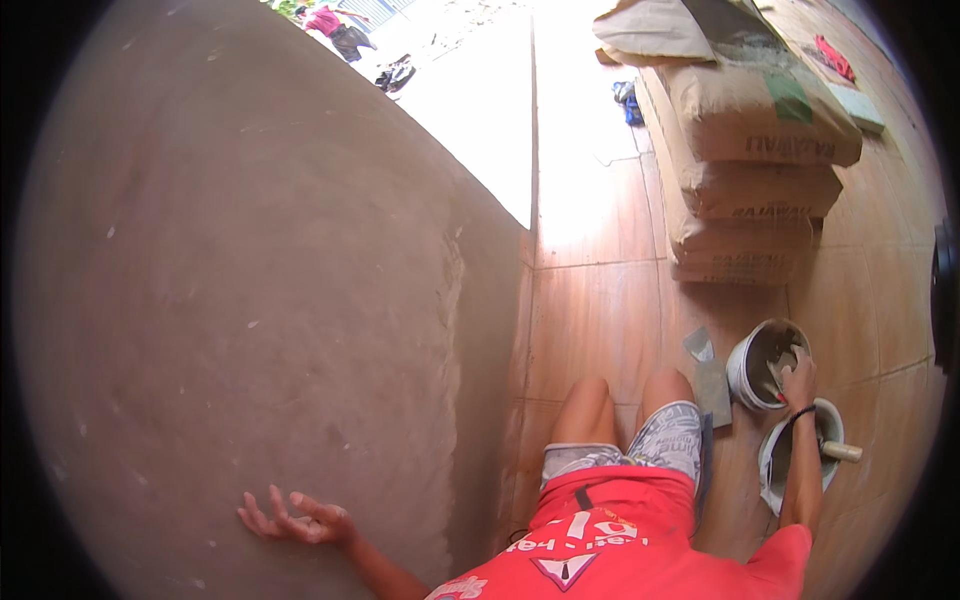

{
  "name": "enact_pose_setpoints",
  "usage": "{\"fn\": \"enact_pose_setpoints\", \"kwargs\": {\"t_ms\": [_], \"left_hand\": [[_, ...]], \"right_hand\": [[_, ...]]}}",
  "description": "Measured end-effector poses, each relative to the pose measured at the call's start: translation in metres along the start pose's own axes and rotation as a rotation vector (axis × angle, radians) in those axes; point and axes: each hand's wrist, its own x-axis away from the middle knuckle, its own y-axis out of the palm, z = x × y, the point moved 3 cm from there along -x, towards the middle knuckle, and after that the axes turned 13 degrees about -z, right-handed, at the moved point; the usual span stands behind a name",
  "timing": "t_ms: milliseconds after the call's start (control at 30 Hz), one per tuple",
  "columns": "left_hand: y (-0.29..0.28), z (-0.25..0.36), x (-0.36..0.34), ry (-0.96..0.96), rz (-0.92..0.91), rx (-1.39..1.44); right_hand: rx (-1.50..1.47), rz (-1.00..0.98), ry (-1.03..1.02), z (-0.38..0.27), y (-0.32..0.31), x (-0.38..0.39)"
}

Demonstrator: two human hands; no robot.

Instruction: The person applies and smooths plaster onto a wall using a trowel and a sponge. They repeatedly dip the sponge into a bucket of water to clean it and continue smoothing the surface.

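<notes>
My left hand is held with fingers spread at the grey-brown plastered wall; I cannot tell if it touches. On the other side, my right hand reaches into a white bucket, fingers closed round a small scraper-like tool, mostly hidden by the hand and bucket. Grey material coats the bucket's inside. Just nearer, under my right forearm, stands a second white bucket. A tool with a pale handle sticks out over its rim. Left of the buckets, a flat grey plate lies on the floor.
Several stacked brown paper sacks stand ahead on the tiled floor, with an empty-looking sack on top. Beyond them lie a blue item and a red cloth. Past the wall's far edge, another person is outdoors in bright light.
</notes>
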Motion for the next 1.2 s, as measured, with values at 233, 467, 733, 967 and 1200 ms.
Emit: {"fn": "enact_pose_setpoints", "kwargs": {"t_ms": [233, 467, 733, 967, 1200], "left_hand": [[-0.004, -0.009, -0.022, -0.069, 0.027, 0.015], [0.023, -0.001, -0.032, -0.004, -0.029, -0.4], [0.033, 0.025, -0.042, -0.012, -0.052, -0.545], [0.045, 0.017, -0.033, -0.026, -0.096, -0.556], [0.042, 0.004, -0.027, -0.094, -0.149, -0.554]], "right_hand": [[-1.379, 0.125, 0.242, -0.024, -0.006, 0.038], [-2.119, -0.355, -0.129, -0.197, 0.087, 0.025], [-1.573, -0.572, -0.087, -0.456, 0.232, -0.079], [-1.398, -0.31, -0.266, -0.595, 0.295, -0.213], [-1.305, -0.453, -0.751, -0.607, 0.239, -0.06]]}}
